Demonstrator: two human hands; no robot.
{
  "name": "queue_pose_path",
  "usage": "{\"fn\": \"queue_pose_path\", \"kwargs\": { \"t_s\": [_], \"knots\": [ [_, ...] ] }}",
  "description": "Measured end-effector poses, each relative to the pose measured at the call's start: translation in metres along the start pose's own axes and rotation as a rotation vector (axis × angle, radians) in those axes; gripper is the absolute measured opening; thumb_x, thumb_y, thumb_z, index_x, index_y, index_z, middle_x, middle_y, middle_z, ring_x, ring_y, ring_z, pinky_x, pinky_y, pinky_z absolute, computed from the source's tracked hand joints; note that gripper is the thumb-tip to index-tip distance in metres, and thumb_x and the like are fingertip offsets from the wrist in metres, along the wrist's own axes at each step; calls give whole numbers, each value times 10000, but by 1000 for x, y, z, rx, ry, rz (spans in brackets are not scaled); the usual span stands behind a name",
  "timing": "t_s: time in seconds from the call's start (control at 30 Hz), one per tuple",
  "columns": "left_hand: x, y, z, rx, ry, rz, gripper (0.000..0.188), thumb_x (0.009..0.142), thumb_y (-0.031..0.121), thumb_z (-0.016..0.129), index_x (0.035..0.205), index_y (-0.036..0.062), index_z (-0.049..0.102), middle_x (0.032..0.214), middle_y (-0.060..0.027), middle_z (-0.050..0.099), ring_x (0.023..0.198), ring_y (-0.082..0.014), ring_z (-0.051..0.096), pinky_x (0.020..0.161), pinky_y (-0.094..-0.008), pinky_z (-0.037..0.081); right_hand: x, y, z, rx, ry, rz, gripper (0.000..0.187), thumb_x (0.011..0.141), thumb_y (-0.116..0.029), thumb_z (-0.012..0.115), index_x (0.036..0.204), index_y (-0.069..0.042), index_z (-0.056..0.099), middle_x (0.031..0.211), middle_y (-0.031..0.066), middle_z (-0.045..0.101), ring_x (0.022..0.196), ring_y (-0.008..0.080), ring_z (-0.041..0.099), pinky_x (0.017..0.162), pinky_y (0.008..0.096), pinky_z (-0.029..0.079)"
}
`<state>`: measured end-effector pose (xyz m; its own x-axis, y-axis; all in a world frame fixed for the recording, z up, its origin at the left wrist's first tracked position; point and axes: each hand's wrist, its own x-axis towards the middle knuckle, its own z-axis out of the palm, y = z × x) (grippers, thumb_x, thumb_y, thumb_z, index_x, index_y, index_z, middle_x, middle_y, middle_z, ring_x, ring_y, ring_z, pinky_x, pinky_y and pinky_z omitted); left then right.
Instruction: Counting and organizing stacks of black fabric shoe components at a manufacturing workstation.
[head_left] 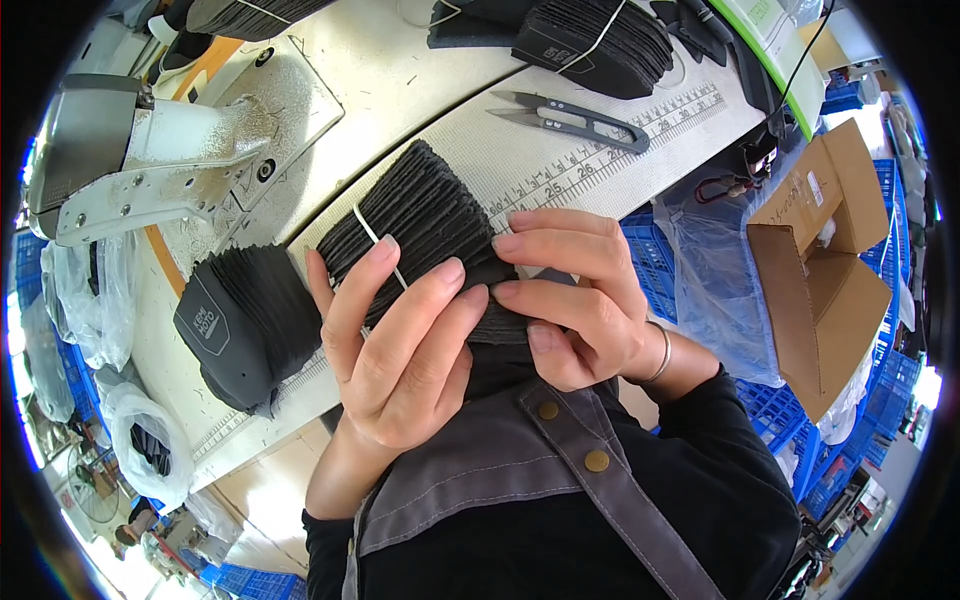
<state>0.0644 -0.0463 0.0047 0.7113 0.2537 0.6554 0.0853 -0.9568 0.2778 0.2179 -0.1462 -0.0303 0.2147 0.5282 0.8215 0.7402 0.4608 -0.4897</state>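
Note:
A thick bundle of black fabric pieces (432, 200) lies at the table's near edge, a white elastic band (370, 226) around it. My left hand (400, 350) holds its near left side, fingers bent over the layers and band. At the near right corner, my right hand (590, 300) has its fingers curled and pressed on the ends of the pieces. The fingertips of both hands almost meet there. Part of the bundle's near end is hidden behind my fingers. To the left sits a second stack of black pieces (245, 320), with a pale printed outline on its top piece.
Thread snips (590, 122) lie beyond the bundle, beside a ruler scale (640, 130) on the table. More banded black pieces (600, 45) are at the back. A sewing machine (150, 150) stands at left. Right of the table are a cardboard box (790, 290) and blue crates (650, 262).

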Motion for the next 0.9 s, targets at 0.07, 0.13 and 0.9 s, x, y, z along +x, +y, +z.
{"fn": "queue_pose_path", "kwargs": {
  "t_s": [0.07,0.13,0.9],
  "knots": [
    [0,0,0,-2,-2,3,234,704,-1,682,924,61,732,1109,-35,638,1150,-319,547,1090,-597,298,0,-1,0,14,5,16,287,664,-33,615,945,22,640,1084,193,622,921,346,633,768,380,511],
    [0,-1,0,-3,-2,17,241,703,-12,679,928,59,731,1104,-33,638,1137,-319,555,1087,-602,297,-1,-1,1,27,12,18,294,658,-29,618,947,22,641,1072,188,622,910,340,632,758,379,512],
    [8,4,-3,107,-64,8,193,772,75,719,958,125,723,1091,-25,553,1115,-269,533,1077,-557,335,3,1,0,-39,-3,63,503,582,-34,643,1084,-4,663,928,107,581,771,249,573,652,333,452]
  ]
}}
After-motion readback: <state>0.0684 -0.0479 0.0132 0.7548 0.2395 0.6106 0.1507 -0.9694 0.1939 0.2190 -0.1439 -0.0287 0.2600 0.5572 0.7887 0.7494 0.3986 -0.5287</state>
